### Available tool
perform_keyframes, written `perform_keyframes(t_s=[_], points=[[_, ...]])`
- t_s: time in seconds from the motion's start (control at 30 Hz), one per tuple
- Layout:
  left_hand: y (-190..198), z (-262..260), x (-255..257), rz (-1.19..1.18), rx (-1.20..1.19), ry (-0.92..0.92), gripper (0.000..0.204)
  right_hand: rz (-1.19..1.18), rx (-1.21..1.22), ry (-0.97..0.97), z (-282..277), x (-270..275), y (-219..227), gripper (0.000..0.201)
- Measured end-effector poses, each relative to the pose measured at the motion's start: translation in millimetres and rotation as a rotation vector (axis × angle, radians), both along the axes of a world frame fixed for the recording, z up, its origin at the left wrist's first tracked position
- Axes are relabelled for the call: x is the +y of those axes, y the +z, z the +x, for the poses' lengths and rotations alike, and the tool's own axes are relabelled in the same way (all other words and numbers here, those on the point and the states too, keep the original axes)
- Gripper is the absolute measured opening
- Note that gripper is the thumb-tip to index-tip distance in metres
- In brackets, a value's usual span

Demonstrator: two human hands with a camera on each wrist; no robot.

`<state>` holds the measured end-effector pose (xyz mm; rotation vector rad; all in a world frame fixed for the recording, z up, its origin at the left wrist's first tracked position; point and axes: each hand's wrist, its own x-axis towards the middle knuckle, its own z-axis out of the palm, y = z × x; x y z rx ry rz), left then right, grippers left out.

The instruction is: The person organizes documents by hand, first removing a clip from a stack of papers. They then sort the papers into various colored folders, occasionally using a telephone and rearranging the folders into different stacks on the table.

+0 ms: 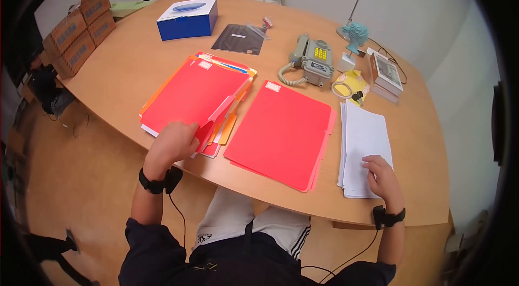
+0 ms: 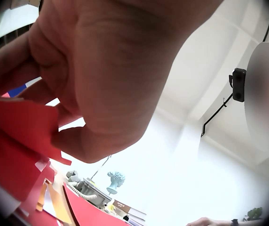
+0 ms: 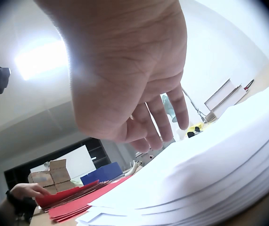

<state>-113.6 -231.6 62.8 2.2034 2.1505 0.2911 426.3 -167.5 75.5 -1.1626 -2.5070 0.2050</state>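
Observation:
On the left of the table lies a pile of folders, a red folder [image 1: 197, 94] on top with orange and white edges beneath. My left hand [image 1: 174, 143] pinches the near right corner of that red folder, thumb against it in the left wrist view [image 2: 73, 143]. A second stack of red folders [image 1: 284, 135] lies in the middle, untouched. To its right is a stack of white paper [image 1: 365, 140]; my right hand [image 1: 383, 178] is at its near right part, fingers slightly bent. The right wrist view shows the right hand [image 3: 130, 70] over the paper [image 3: 195, 165], holding nothing.
A grey telephone [image 1: 316, 62], yellow paper [image 1: 354, 83] with a tape roll, books [image 1: 385, 72] and a teal bust [image 1: 354, 35] stand beyond the stacks. Farther back are a blue and white box [image 1: 188, 20] and a dark sleeve [image 1: 238, 39]. Cardboard boxes [image 1: 78, 32] stand far left.

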Motion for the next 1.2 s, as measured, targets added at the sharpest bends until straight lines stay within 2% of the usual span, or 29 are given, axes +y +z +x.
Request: perform_keyframes(t_s=[0.17, 0.3, 0.33, 0.37, 0.43, 0.53, 0.57, 0.6, 0.67, 0.7, 0.73, 0.77, 0.83, 0.87, 0.93, 0.97, 1.03, 1.1, 1.2], points=[[-12.5, -11.0, -9.0, 0.06, 0.14, -0.047, 0.007, -0.004, -0.006, 0.037, 0.3, -1.5, -10.1, 0.024], [2.4, -0.8, -19.9, 0.331, 0.145, 0.046, 0.012, -0.025, 0.024, 0.062, -4.4, -2.4, -13.2, 0.024], [6.8, 5.2, -21.7, 0.434, 0.103, 0.045, 0.014, -0.037, 0.037, 0.066, -7.4, -3.7, -13.2, 0.024], [12.4, 13.4, -23.9, 0.433, 0.105, 0.046, 0.014, -0.037, 0.04, 0.068, -11.8, -3.8, -14.1, 0.024], [23.6, 34.9, -28.7, 0.582, 0.092, -0.031, 0.013, -0.036, 0.125, 0.138, -25.4, -4.5, -14.9, 0.024], [30.5, 73.0, -36.7, 0.516, 0.022, -0.092, 0.007, -0.084, 0.171, 0.19, -53.0, -10.3, -8.8, 0.025], [24.8, 85.2, -34.5, 0.545, -0.01, -0.193, 0.009, -0.095, 0.144, 0.226, -59.7, -11.0, -6.1, 0.036], [17.6, 97.0, -32.3, 0.576, -0.031, -0.277, 0.012, -0.085, 0.147, 0.254, -67.1, -13.2, -5.0, 0.036], [11.0, 126.2, -31.3, 0.578, -0.014, -0.424, 0.019, -0.188, 0.256, 0.193, -87.3, -21.8, -8.8, 0.051], [-0.1, 138.8, -26.5, 0.629, -0.007, -0.494, 0.009, -0.234, 0.229, 0.22, -92.2, -20.6, -11.3, 0.06], [-0.5, 151.0, -29.3, 0.589, -0.057, -0.54, 0.01, -0.22, 0.241, 0.237, -97.9, -22.7, -15.4, 0.061], [-5.9, 161.9, -30.3, 0.53, -0.066, -0.568, 0.012, -0.226, 0.249, 0.252, -104.8, -24.5, -16.5, 0.061], [-17.5, 180.0, -28.6, 0.57, -0.013, -0.598, 0.013, -0.232, 0.255, 0.297, -110.5, -26.0, -18.7, 0.061], [-22.6, 186.4, -26.2, 0.577, 0.003, -0.566, 0.013, -0.194, 0.196, 0.313, -109.8, -23.6, -20.3, 0.056], [-30.9, 196.0, -21.2, 0.536, -0.058, -0.671, 0.015, -0.153, 0.138, 0.338, -108.9, -21.2, -19.4, 0.051], [-35.2, 199.1, -19.4, 0.539, -0.051, -0.659, 0.015, -0.159, 0.101, 0.306, -107.5, -21.4, -18.4, 0.044], [-38.5, 201.0, -15.8, 0.491, -0.057, -0.714, 0.017, -0.164, 0.06, 0.28, -111.0, -23.0, -10.5, 0.037], [-42.3, 200.7, -11.8, 0.439, -0.072, -0.743, 0.02, -0.191, 0.127, 0.222, -114.5, -29.3, -5.9, 0.026], [-44.5, 192.7, -4.2, 0.335, -0.107, -0.801, 0.03, -0.083, 0.142, 0.297, -109.1, -21.7, -18.2, 0.023]])
